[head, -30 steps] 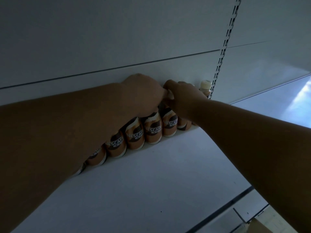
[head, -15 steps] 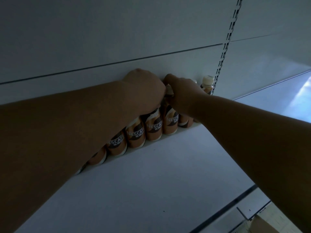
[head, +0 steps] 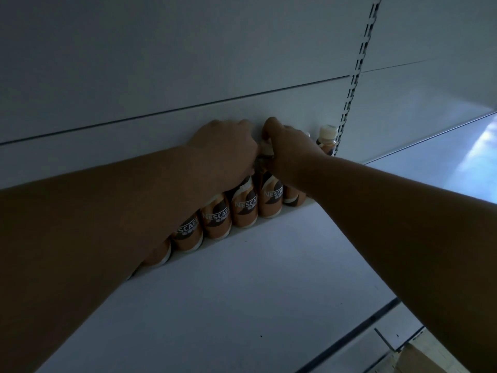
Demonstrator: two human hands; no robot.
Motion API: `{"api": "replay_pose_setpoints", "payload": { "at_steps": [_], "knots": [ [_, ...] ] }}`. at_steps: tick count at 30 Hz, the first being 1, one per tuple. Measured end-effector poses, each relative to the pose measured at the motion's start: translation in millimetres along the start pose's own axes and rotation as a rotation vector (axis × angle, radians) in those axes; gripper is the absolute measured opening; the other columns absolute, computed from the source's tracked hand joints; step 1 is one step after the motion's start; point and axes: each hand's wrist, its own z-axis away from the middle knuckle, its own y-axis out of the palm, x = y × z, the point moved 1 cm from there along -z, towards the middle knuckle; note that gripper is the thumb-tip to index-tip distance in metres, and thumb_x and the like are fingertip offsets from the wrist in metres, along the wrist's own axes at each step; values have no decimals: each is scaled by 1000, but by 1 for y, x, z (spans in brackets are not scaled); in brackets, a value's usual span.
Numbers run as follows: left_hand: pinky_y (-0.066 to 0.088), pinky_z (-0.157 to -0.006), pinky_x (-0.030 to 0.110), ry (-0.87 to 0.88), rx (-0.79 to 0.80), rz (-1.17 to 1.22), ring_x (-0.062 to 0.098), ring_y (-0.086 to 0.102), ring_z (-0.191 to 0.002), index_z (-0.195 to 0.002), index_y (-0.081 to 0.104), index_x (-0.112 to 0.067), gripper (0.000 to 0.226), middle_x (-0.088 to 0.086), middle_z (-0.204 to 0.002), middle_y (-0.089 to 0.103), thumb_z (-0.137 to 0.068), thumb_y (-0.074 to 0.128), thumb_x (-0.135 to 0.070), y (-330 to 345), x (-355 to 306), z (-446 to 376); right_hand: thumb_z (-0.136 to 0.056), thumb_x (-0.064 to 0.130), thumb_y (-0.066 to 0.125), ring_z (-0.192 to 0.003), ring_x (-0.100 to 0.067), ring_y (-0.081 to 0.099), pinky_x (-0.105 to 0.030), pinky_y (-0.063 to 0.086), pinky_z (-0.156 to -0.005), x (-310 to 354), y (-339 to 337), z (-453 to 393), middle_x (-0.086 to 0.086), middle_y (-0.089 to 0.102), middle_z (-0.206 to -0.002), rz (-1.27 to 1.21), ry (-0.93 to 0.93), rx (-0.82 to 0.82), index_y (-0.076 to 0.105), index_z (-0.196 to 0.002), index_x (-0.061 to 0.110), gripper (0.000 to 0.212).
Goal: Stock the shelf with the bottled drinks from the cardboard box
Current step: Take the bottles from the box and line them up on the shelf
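Both hands are at the back of the shelf point(head: 242, 305), working on the row of bottled drinks point(head: 243, 211) that stands against the rear panel; we count roughly seven labelled bottles in view, the leftmost ones partly hidden under the left forearm. Our left hand point(head: 226, 152) is curled down over the bottle tops, fingers bent; whether it truly pinches a cap we cannot tell, since the knuckles hide it. Our right hand point(head: 290, 154) is closed around the neck of a bottle point(head: 271, 197) near the right end of the row; one more capped bottle point(head: 326, 138) stands free just beside the slotted upright point(head: 352, 84).

Compared with a second ago, both hands have slid a little further back and closer together, and the bottles beneath them look more snugly packed; we judge the row is being squared up against the rear panel rather than a fresh bottle added. That would mean this row is nearly settled, while the front of the shelf remains bare; the cardboard box point(head: 419, 359) shows only as a corner at lower right.
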Motion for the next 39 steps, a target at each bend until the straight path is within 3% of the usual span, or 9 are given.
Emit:
{"api": "replay_pose_setpoints", "payload": {
  "at_steps": [6, 11, 17, 24, 27, 30, 32, 35, 39],
  "knots": [
    [35, -66, 37, 9, -66, 30, 30, 53, -90, -117, 54, -12, 34, 12, -105, 49, -89, 57, -31, 2, -7, 0, -86, 18, 66, -87, -26, 54, -32, 38, -67, -1, -2, 0, -15, 59, -107, 8, -9, 7, 42, -117, 10, 39],
    [30, -68, 36, -21, -198, 62, 29, 52, -92, -115, 49, -10, 35, 12, -106, 54, -88, 54, -32, -2, -15, -8, -79, 30, 73, -88, -23, 56, -31, 41, -68, -11, -14, 11, -8, 60, -102, -15, -16, -9, 42, -122, 15, 55],
    [31, -69, 37, 1, -199, 80, 29, 53, -90, -112, 45, -14, 37, 12, -105, 52, -87, 53, -40, -4, -28, -29, -87, 22, 59, -75, -22, 60, -35, 54, -64, -45, -27, 34, -1, 58, -82, 128, 128, -53, 57, -97, 16, 12],
    [37, -77, 40, 61, -248, 120, 29, 50, -96, -117, 48, -15, 40, 11, -108, 53, -89, 51, -42, -9, -44, -62, -91, 18, 53, -70, -20, 59, -29, 47, -59, -69, -16, 38, -5, 62, -82, 127, 218, -148, 60, -90, 13, 9],
    [36, -73, 38, 100, -161, 203, 29, 51, -95, -121, 50, -17, 35, 10, -107, 52, -89, 52, -30, -10, -49, -78, -88, 18, 57, -80, -26, 59, -38, 54, -66, -82, -21, 33, -8, 57, -96, 36, 253, -261, 56, -103, 14, 15],
    [34, -66, 33, 102, -63, 352, 22, 49, -83, -112, 57, -16, 23, 1, -86, 45, -90, 53, -22, -10, -52, -87, -87, 14, 56, -107, -33, 55, -45, 54, -84, -90, -22, 30, -12, 46, -131, 45, 257, -147, 41, -137, 25, 52],
    [36, -64, 33, 110, -58, 401, 19, 46, -76, -104, 59, -15, 16, 0, -84, 44, -89, 53, -17, -9, -53, -92, -88, 15, 56, -115, -33, 52, -43, 51, -89, -95, -19, 27, -11, 40, -139, 77, 239, -84, 32, -144, 27, 62],
    [43, -69, 34, 112, -49, 422, 19, 49, -79, -109, 59, -16, 21, 2, -94, 49, -91, 56, -25, -8, -55, -98, -89, 31, 62, -92, -29, 60, -42, 55, -74, -101, -21, 19, -9, 54, -115, 56, 220, -174, 41, -124, 26, 41],
    [35, -63, 32, 97, -64, 417, 14, 46, -71, -95, 55, -18, 17, -4, -81, 41, -91, 56, -34, -5, -60, -103, -89, 26, 63, -76, -24, 58, -38, 52, -62, -107, -27, 13, -6, 57, -92, 43, 204, -195, 42, -110, 20, 30]
  ]
}}
